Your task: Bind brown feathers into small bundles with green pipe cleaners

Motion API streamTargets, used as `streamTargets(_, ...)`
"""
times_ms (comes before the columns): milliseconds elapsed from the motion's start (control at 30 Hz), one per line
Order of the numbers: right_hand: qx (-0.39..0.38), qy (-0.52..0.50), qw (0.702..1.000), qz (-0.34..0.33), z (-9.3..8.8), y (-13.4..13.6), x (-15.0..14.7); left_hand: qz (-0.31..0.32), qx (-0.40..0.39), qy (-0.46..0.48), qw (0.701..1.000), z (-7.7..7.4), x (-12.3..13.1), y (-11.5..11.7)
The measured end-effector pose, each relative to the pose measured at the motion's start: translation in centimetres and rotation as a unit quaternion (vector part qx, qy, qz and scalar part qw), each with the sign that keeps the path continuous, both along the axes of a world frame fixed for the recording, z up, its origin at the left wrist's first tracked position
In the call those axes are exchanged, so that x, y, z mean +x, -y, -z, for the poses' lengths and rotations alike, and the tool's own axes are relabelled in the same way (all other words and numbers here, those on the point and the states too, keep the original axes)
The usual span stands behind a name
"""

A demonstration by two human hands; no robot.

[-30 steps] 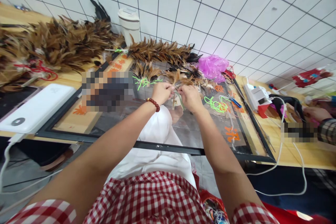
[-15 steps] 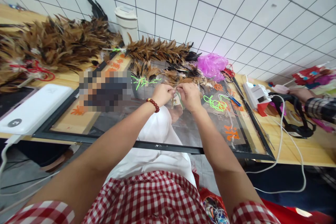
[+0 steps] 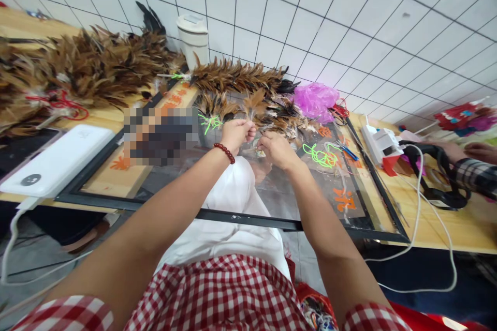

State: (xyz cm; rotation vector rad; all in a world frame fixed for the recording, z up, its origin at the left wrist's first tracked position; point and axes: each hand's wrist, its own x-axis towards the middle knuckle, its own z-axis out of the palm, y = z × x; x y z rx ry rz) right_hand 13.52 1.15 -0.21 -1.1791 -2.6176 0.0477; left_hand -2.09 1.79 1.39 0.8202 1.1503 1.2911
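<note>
My left hand (image 3: 236, 133) is closed around the stems of a small bunch of brown feathers (image 3: 256, 105), which fan upward from my fist above the glass table top (image 3: 272, 191). My right hand (image 3: 273, 148) sits just right of it with fingers pinched together over something small I cannot make out. Loose brown and black feathers (image 3: 289, 116) lie on the glass right behind both hands. Neon green cords lie at the left (image 3: 208, 122) and the right (image 3: 320, 155) of my hands.
A long feather duster (image 3: 236, 76) and a big feather heap (image 3: 85, 64) lie at the back, beside a white cup (image 3: 194, 39) and a pink plastic bag (image 3: 313, 99). A white power bank (image 3: 54, 160) lies left. Another person's hands (image 3: 466, 155) work at the right near a black cable.
My left hand has lifted the feather bunch so it now stands up from the fist. My right hand has dropped slightly lower and apart from it.
</note>
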Motion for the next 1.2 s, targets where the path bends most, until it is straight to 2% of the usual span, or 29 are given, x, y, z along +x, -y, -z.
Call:
streamTargets(67,-0.007,-0.063,0.997,0.041,0.2,0.0,-0.2,0.010,-0.001,0.035,0.999,-0.1,-0.1,0.1)
streamTargets(133,-0.045,-0.187,0.977,0.087,0.3,-0.2,-0.4,0.012,-0.006,0.059,0.998,-0.1,-0.1,0.2)
streamTargets(167,-0.079,-0.263,0.956,0.104,0.4,-0.3,-0.4,0.012,-0.011,0.067,0.998,-0.1,-0.1,0.2)
streamTargets(267,-0.191,-0.445,0.867,0.118,0.3,-0.5,-0.7,0.008,-0.022,0.080,0.996,-0.1,-0.1,0.2)
streamTargets(300,-0.217,-0.476,0.845,0.113,0.2,-0.6,-0.8,0.007,-0.023,0.081,0.996,0.0,-0.1,0.2)
streamTargets(367,-0.245,-0.509,0.818,0.104,0.0,-0.7,-1.0,0.004,-0.020,0.080,0.997,0.0,0.0,0.2)
streamTargets(500,-0.241,-0.546,0.794,0.115,0.4,-1.0,-1.0,0.015,-0.016,0.058,0.998,0.1,0.1,0.3)
streamTargets(567,-0.192,-0.531,0.812,0.148,0.8,-1.2,-0.6,0.015,-0.013,0.046,0.999,0.1,0.1,0.3)
streamTargets(667,-0.064,-0.393,0.902,0.169,1.3,-1.2,0.1,0.005,-0.007,0.046,0.999,0.3,0.1,0.2)
streamTargets(733,-0.008,-0.250,0.960,0.124,1.1,-0.9,0.4,0.001,-0.007,0.047,0.999,0.3,0.1,0.1)
streamTargets(767,0.001,-0.183,0.979,0.091,0.9,-0.7,0.3,0.000,-0.008,0.044,0.999,0.4,0.2,0.1)
streamTargets(833,-0.004,-0.076,0.996,0.045,0.4,-0.2,0.0,0.001,-0.011,0.033,0.999,0.4,0.3,0.1)
streamTargets(933,0.005,0.011,0.997,0.078,-0.1,0.5,-0.8,0.006,-0.013,0.023,1.000,0.4,0.4,0.0)
streamTargets(1033,0.010,-0.007,0.990,0.143,0.1,0.4,-0.9,-0.003,-0.016,0.031,0.999,0.4,0.4,0.0)
streamTargets(1100,-0.027,-0.111,0.978,0.176,0.4,-0.1,-0.6,-0.011,-0.018,0.043,0.999,0.4,0.4,0.0)
streamTargets(1133,-0.060,-0.191,0.962,0.188,0.6,-0.5,-0.5,-0.013,-0.019,0.049,0.999,0.4,0.4,0.1)
streamTargets(1200,-0.152,-0.368,0.897,0.192,0.7,-1.1,-0.2,-0.011,-0.021,0.061,0.998,0.3,0.4,0.2)
